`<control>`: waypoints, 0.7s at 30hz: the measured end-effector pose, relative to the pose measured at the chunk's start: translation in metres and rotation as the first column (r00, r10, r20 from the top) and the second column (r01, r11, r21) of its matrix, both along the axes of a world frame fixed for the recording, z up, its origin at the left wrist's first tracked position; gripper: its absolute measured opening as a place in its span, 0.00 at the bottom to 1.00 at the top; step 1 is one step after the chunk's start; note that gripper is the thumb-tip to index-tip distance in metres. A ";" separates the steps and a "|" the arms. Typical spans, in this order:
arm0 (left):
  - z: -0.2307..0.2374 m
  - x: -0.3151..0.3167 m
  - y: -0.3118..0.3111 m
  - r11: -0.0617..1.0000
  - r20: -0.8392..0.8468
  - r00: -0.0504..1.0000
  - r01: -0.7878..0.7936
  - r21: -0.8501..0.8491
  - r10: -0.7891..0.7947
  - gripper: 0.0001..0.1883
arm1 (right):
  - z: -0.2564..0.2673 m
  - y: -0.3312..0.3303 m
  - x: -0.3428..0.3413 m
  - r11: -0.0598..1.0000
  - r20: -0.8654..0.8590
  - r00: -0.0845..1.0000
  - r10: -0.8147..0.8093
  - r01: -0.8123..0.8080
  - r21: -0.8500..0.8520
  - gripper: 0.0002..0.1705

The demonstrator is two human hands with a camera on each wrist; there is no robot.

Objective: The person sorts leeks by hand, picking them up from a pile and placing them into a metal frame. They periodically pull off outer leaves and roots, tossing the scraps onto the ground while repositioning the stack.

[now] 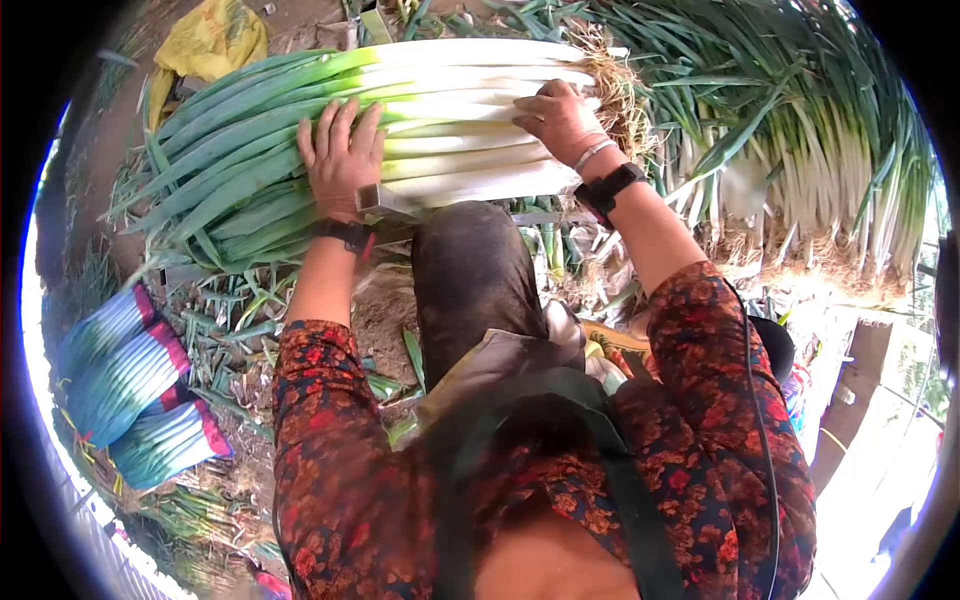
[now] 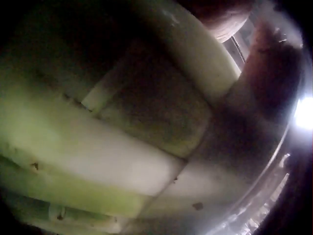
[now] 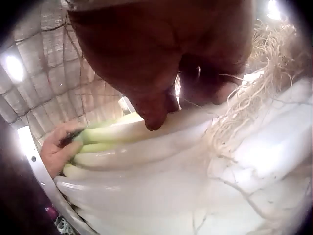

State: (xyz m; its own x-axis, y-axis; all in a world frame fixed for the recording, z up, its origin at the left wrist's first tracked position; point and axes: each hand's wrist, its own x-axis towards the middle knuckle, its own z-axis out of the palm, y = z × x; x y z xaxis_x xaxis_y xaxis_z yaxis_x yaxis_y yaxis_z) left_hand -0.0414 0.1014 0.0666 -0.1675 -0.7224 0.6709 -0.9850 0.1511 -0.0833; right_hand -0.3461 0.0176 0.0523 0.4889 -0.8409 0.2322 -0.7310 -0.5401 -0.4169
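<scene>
A thick layer of long green onions (image 1: 470,150) lies crosswise in front of the person, white stalks to the right and green leaves to the left. On the leaves, near where they turn white, my left hand (image 1: 343,160) rests with fingers spread. My right hand (image 1: 563,122) touches the white stalks close to the stringy roots (image 1: 622,100), its fingers loosely bent. In the right wrist view its thumb (image 3: 155,115) lies on the upper stalks, while the left hand (image 3: 58,149) shows at the far end. Pale green stalks (image 2: 112,161) fill the dark left wrist view.
A metal bracket (image 1: 388,202) stands at the layer's near edge, beside the left wrist. More green onions (image 1: 810,150) are heaped at right. Wrapped bundles (image 1: 135,370) lie at lower left, and a yellow sack (image 1: 212,42) at upper left. Loose leaves litter the ground.
</scene>
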 end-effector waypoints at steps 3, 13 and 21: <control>-0.004 0.001 -0.009 0.997 0.009 0.999 0.046 0.066 -0.047 0.15 | -0.010 -0.001 0.000 0.992 -0.024 0.999 -0.022 0.025 0.121 0.17; 0.011 0.024 -0.024 0.873 -0.176 0.979 0.176 0.454 -0.106 0.09 | 0.029 0.003 -0.044 0.959 0.406 0.889 -0.212 0.109 0.263 0.14; 0.008 0.003 -0.037 0.886 0.082 0.996 -0.054 0.461 0.018 0.09 | -0.174 0.023 -0.273 0.280 -0.153 0.410 -0.899 0.809 0.518 0.23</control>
